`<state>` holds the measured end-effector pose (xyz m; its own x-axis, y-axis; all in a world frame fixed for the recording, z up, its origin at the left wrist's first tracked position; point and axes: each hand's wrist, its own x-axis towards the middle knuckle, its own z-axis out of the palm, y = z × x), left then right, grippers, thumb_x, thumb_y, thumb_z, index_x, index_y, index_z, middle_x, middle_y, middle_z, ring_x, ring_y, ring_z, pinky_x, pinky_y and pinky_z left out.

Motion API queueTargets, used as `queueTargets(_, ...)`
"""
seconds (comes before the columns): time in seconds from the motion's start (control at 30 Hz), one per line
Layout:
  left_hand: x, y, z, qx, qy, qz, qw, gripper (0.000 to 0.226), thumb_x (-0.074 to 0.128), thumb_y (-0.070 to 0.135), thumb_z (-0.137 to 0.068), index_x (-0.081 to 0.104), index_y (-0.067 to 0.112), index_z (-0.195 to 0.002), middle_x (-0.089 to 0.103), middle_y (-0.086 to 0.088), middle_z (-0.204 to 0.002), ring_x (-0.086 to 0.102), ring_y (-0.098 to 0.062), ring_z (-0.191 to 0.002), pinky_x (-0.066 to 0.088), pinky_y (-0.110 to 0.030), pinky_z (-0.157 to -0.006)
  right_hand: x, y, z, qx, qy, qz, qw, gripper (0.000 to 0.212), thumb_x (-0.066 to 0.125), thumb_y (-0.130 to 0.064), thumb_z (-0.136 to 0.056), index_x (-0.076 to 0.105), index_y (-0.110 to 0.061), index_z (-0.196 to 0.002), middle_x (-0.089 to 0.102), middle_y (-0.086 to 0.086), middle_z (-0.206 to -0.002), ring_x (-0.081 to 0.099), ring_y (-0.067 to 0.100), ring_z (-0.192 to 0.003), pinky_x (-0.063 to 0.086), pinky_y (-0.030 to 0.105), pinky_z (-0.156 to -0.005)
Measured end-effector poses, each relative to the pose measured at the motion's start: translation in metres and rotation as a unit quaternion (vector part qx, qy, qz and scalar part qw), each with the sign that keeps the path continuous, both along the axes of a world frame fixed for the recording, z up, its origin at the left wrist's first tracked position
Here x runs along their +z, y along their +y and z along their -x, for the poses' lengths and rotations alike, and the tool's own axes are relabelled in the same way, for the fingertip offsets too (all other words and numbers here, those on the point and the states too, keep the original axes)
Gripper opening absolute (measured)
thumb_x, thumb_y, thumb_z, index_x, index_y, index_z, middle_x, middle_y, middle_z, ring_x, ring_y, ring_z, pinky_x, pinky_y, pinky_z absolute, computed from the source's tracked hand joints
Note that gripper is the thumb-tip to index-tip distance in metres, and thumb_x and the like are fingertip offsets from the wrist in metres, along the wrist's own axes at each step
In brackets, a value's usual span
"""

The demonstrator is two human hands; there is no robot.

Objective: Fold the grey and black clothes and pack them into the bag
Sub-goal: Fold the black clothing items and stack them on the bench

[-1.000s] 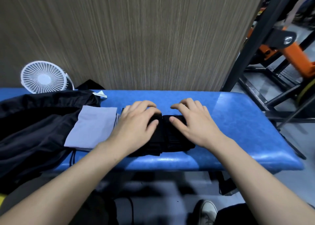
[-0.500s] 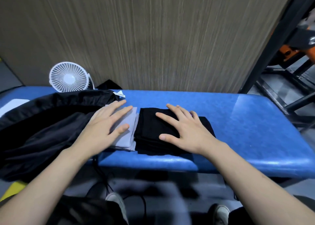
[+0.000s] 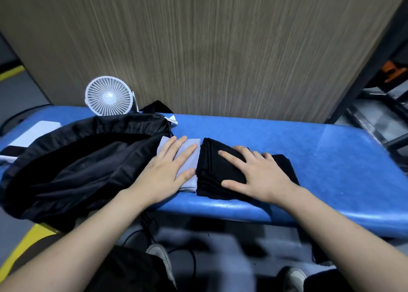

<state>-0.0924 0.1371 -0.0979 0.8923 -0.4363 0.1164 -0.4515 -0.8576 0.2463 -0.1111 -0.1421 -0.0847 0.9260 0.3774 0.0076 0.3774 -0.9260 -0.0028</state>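
Left hand [image 3: 164, 176] has slid onto grey cloth [image 3: 187, 159], both hands flat, blue bench [image 3: 331, 159], wood-grain wall [image 3: 220, 48].

A folded grey garment [image 3: 187, 159] is laid flat near the front edge of the blue bench [image 3: 331, 159], a small light rectangle whose left end touches the mouth of the bag. Just to its right, edge against edge, a folded black garment [image 3: 212, 172] is stacked in several visible layers, its near side reaching the front edge of the bench. A large black bag [image 3: 77, 170] of thin, crumpled fabric is spread over the left end of the bench, its wide opening turned toward the garments, its lower part hanging over the front edge
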Motion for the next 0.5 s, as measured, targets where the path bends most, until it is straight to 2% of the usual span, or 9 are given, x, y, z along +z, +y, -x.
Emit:
queueTargets(0.3, 0.001, -0.051, -0.003, -0.012, 0.003, -0.014, 1.0, 0.072, 0.007, 0.07, -0.087, 0.0, 0.046, -0.154, -0.008, 0.016, -0.164, -0.016, -0.007, -0.15, 0.031, -0.045, -0.115, 0.003, -0.048, 0.007, -0.014, -0.008, 0.009, 1.0, 0.08, 0.017, -0.086, -0.082, 0.001, -0.052, -0.153, 0.025, -0.002, -0.157, 0.045, 0.023, -0.127, 0.036, 0.044, -0.103)
queueTargets(0.5, 0.003, -0.095, -0.006, -0.037, 0.015, -0.016, 0.999, 0.071, 0.01, 0.069, -0.09, 0.0, 0.044, -0.156, -0.01, 0.017, -0.164, -0.017, -0.007, -0.15, 0.024, -0.042, -0.117, 0.004, -0.089, 0.015, -0.041, -0.017, 0.013, 0.999, 0.081, 0.015, -0.086, -0.081, 0.006, -0.052, -0.153, 0.03, -0.001, -0.156, 0.048, 0.024, -0.125, 0.037, 0.043, -0.102)
